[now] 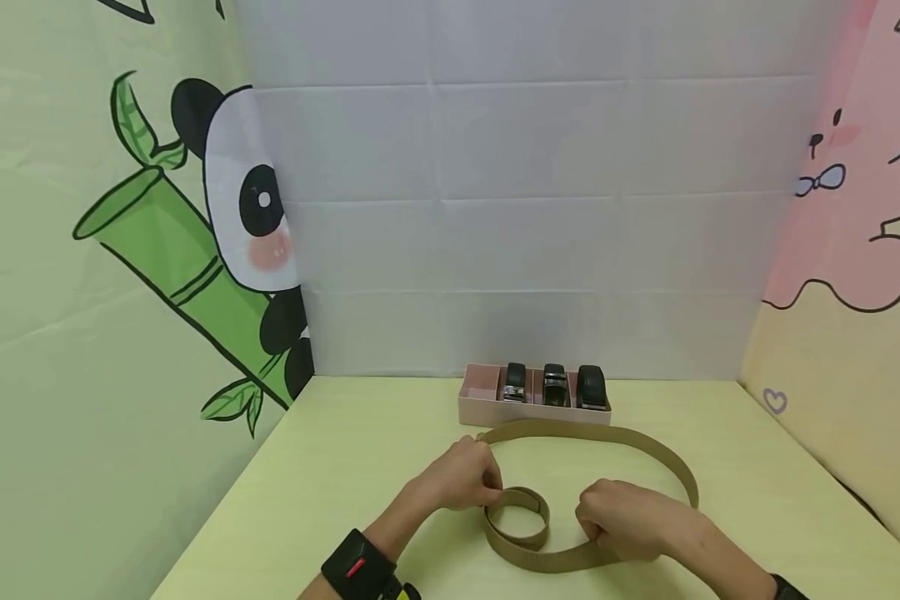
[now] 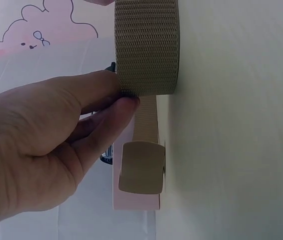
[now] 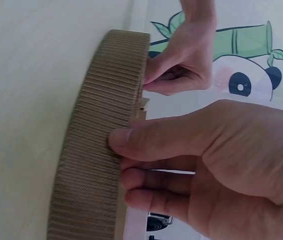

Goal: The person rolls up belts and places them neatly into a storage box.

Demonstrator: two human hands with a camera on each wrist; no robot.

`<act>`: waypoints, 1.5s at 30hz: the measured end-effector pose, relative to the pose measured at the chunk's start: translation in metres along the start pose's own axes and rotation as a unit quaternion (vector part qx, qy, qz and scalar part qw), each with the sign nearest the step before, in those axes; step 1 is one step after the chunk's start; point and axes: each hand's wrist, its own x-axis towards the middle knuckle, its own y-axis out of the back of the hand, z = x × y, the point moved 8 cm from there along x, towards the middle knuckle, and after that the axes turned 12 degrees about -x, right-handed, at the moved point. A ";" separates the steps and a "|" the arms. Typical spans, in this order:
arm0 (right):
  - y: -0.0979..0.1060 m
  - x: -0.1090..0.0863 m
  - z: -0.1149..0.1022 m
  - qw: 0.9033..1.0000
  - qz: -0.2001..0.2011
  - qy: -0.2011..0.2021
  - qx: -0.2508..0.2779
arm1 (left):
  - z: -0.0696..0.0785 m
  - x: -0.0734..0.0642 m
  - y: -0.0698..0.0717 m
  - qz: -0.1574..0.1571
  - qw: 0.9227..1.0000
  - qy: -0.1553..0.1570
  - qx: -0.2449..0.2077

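A tan webbing belt (image 1: 588,430) stands on its edge on the table, one part wound into a small round coil (image 2: 146,50) and the rest curving round in a wide loop. My left hand (image 1: 461,473) pinches the edge of the coil between thumb and fingers. To the right, my right hand (image 1: 633,521) grips the strap where it leads away from the coil, its thumb (image 3: 124,139) pressed on the webbing's outer face. A tan, smooth end piece (image 2: 141,167) of the belt shows beyond the left fingers in the left wrist view.
Behind the loop, a pink divided box (image 1: 534,413) stands near the back wall. Several of its compartments hold black rolled bands with shiny metal parts (image 1: 515,382). The pale yellow table (image 1: 330,467) runs between printed cloth walls on both sides.
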 end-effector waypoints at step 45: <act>-0.006 0.081 0.006 0.990 0.106 -0.017 0.093 | -0.065 0.002 0.036 0.127 0.992 -0.025 -0.004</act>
